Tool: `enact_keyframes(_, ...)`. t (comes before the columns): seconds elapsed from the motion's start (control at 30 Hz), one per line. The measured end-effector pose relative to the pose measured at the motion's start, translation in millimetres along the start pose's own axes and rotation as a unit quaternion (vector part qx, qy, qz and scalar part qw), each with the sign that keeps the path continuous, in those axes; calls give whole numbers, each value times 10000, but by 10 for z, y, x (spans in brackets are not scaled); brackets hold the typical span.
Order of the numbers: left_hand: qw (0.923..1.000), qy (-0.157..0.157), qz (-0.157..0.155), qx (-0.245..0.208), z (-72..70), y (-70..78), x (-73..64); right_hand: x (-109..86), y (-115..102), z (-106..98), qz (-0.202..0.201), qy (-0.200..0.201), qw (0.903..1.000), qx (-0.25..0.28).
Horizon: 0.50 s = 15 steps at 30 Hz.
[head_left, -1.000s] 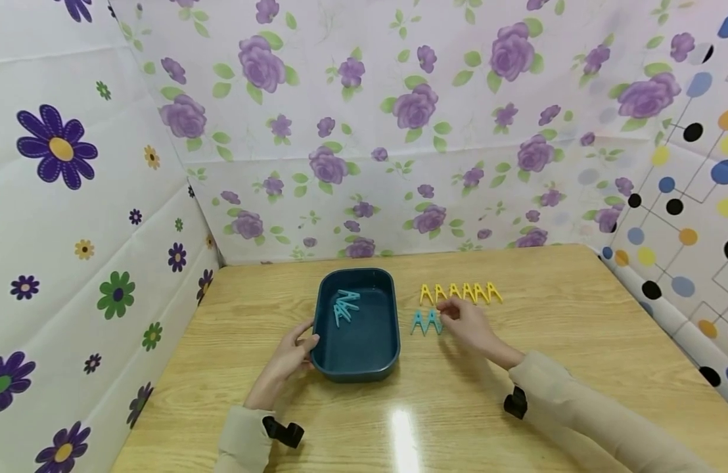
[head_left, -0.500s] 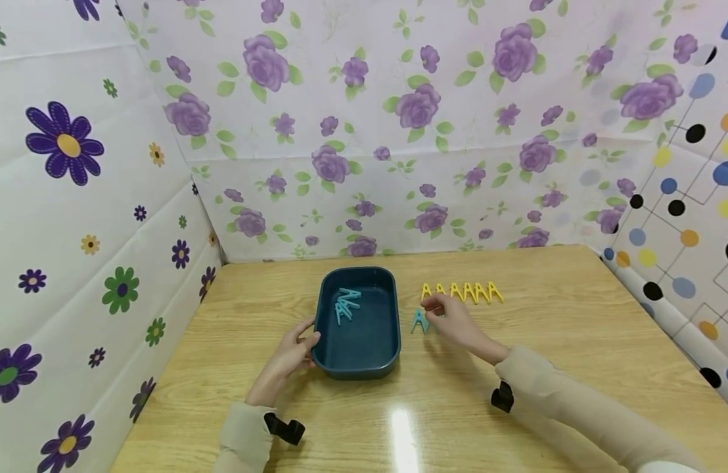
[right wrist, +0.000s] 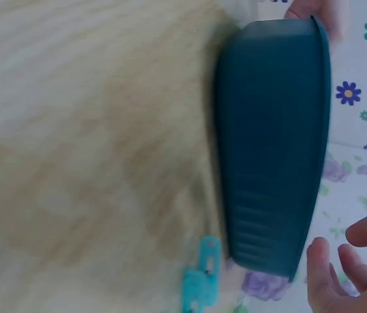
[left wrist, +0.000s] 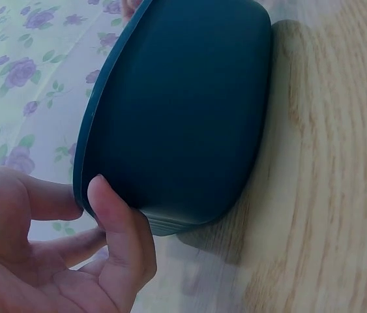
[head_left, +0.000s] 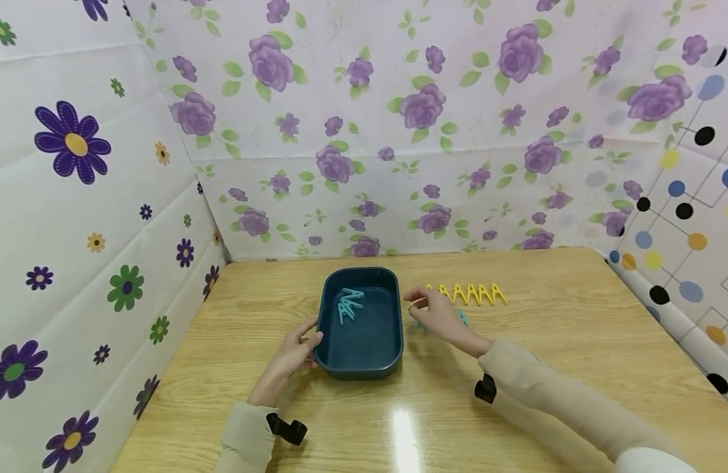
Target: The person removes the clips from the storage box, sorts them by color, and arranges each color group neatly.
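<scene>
My left hand (head_left: 290,355) holds the near left side of a dark blue plastic tray (head_left: 361,376), which stands on the table. In the left wrist view that hand's (left wrist: 72,254) thumb and fingers pinch the tray's rim. Inside the tray, light blue clothespins (head_left: 347,305) lie in a small heap. My right hand (head_left: 443,320) hovers just right of the tray, fingers bent and apart, with nothing visible between them. Light blue clothespins (head_left: 463,318) lie on the table, partly hidden behind it. The right wrist view shows overlapping light blue clothespins (right wrist: 200,287) beside the tray.
A row of several yellow clothespins (head_left: 472,294) lies behind the right hand, its left end partly covered. The wooden table (head_left: 547,315) meets a floral cloth (head_left: 423,164) at the back, with patterned cloth on both sides.
My right hand has moved left from the light blue clothespins toward the tray's right rim, uncovering one clothespin on its right. The left hand keeps its hold on the tray.
</scene>
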<state>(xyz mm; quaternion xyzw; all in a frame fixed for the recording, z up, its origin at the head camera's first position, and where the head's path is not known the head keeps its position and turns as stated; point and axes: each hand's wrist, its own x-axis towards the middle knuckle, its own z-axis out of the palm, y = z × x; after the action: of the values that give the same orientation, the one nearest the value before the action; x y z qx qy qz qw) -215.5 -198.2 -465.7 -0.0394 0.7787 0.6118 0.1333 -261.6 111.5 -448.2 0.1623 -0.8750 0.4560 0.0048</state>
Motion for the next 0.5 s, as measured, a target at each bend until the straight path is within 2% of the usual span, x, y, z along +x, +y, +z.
enact_keyframes(0.27, 9999, 91, -18, -38, 20, -22, 18, 170, -262, -4, 306, -632, 9973, 224)
enact_keyframes(0.5, 9999, 94, -58, -91, 17, -18, 25, 347, -419, 104, 635, -1199, 9906, 173)
